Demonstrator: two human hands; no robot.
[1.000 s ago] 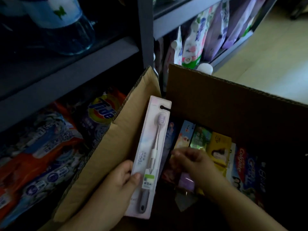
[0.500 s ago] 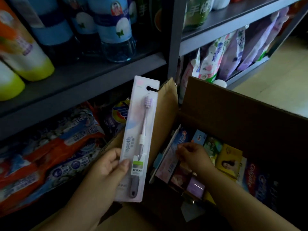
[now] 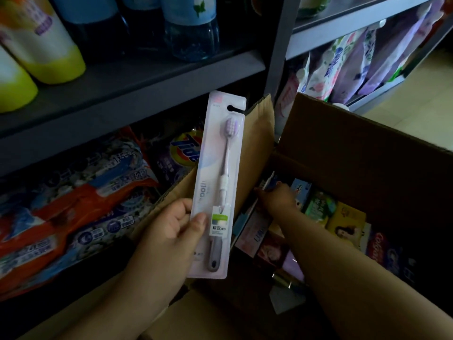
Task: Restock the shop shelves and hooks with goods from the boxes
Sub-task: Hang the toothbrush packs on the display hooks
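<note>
1. I see detergent bags (image 3: 73, 204) on the low shelf at far left.
2. My left hand (image 3: 169, 231) pinches the toothbrush pack (image 3: 218, 187) upright, thumb on its front.
3. My right hand (image 3: 277, 200) reaches into the cardboard box (image 3: 355, 148), fingers on a flat pack (image 3: 268, 182); I cannot tell its grip.

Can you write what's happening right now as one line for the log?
left hand: holds toothbrush pack upright over box flap | right hand: reaching among packets in cardboard box | shelving: not yet
</note>
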